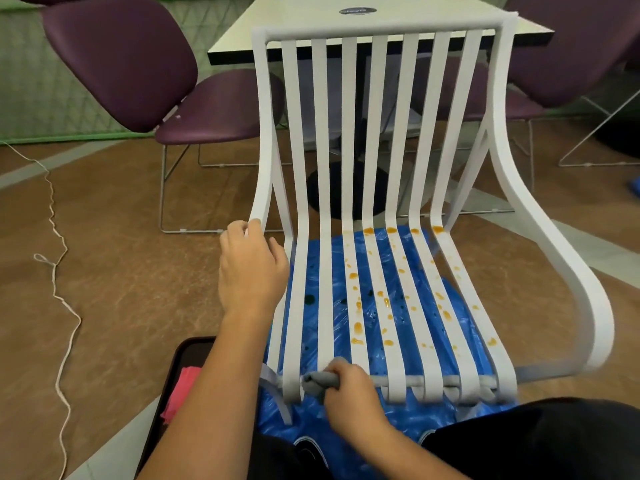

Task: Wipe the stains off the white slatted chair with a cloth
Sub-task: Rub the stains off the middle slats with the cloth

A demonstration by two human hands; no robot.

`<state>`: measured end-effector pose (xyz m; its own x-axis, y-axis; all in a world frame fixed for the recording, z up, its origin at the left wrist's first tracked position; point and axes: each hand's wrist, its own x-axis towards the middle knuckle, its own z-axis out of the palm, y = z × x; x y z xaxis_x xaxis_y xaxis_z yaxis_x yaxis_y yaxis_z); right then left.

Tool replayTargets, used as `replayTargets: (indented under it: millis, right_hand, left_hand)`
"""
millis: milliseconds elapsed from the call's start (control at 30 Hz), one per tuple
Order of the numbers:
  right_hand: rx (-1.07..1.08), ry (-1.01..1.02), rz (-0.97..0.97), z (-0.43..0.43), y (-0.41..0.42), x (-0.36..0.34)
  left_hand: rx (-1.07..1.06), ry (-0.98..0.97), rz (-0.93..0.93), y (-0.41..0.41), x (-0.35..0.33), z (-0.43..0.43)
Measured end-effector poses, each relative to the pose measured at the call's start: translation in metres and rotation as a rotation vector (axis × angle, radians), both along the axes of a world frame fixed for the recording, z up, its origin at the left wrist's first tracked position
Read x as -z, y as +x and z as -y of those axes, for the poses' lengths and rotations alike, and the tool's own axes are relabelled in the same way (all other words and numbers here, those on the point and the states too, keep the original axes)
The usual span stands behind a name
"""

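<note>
Right hand (pixel 349 389) grips a grey cloth (pixel 313 382) against the front edge of the white slatted chair (pixel 326 271); left hand (pixel 251 268) curls round its left rail. Orange stains (pixel 357 328) dot the seat slats.

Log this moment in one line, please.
left hand: grips chair | right hand: holds cloth at seat front | stains: on slats

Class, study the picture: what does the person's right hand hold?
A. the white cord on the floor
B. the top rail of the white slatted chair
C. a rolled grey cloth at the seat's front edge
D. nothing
C: the right hand curls round the rolled grey cloth at the front edge of the white slatted chair, while the left hand grips the chair's left side frame.
</note>
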<state>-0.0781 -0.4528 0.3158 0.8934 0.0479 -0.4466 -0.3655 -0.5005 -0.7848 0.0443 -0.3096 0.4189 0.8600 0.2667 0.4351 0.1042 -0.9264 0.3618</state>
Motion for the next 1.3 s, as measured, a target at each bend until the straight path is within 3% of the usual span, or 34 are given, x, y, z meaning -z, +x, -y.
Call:
replayTargets:
  millis: [67, 133, 300, 433, 500, 600, 767, 1067, 1133, 1300]
  right_hand:
    - [-0.051, 0.0, -0.009, 0.015, 0.017, -0.027]
    - [-0.023, 0.106, -0.006, 0.03, 0.036, -0.058]
    - [0.18, 0.479, -0.03, 0.066, 0.072, -0.105]
    - [0.362, 0.832, -0.2, 0.074, 0.085, -0.12]
    - [0.368, 0.92, -0.264, 0.072, 0.088, -0.127]
    - [0.333, 0.907, -0.265, 0.064, 0.091, -0.13]
    - [0.308, 0.746, -0.231, 0.061, 0.096, -0.119]
    - [0.308, 0.627, -0.204, 0.06, 0.097, -0.117]
    - [0.307, 0.632, -0.242, 0.061, 0.098, -0.119]
    - [0.355, 0.72, -0.285, 0.068, 0.102, -0.119]
  left_hand:
    - [0.117, 0.001, 0.149, -0.009, 0.005, 0.007]
    - [0.226, -0.109, 0.17, -0.017, 0.004, 0.017]
    - [0.321, -0.579, -0.256, -0.032, 0.006, 0.045]
    - [0.172, -1.206, -0.694, -0.041, 0.011, 0.067]
    - [0.126, -1.443, -0.699, -0.045, 0.008, 0.076]
    - [0.154, -1.635, -0.569, -0.049, 0.004, 0.083]
    - [0.204, -1.547, -0.382, -0.047, 0.001, 0.081]
    - [0.235, -1.314, -0.258, -0.044, 0.002, 0.077]
    - [0.199, -1.368, -0.264, -0.042, 0.002, 0.075]
    - [0.024, -1.723, -0.311, -0.031, 0.006, 0.06]
